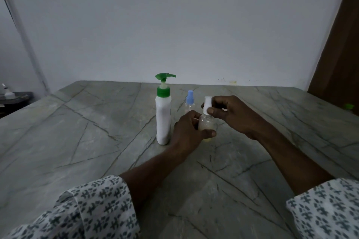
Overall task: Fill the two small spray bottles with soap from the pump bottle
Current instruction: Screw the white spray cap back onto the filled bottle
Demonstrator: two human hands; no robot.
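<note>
The pump bottle (163, 118), white with a green pump, stands upright on the bench (77, 132). Its near side is plain white. A dark strip along its right edge may be a label, too dim to read.

Just right of it, the left hand (186, 132) grips a clear bottle (206, 124), its fingers (209, 133) curled round the body. The bottle is upright and low to the bench, with pale yellow liquid in its lower part. The right hand (233, 114) pinches the white cap (207, 103) on top between thumb and fingers.

Behind them, a 2nd small bottle with a blue cap (189, 101) stands on the bench, near the pump bottle.

The bench is grey-green stone crossed by dark veins. Both arms wear white sleeves (87, 209) printed with small dark motifs. A plain pale wall (174, 25) rises behind the bench, with a few faint marks near its foot. A brown door (342, 54) stands at the right, and a blurred green thing (349, 106) sits below it. At far left, a small white bottle (7, 93) rests on a dark ledge (17, 100).
</note>
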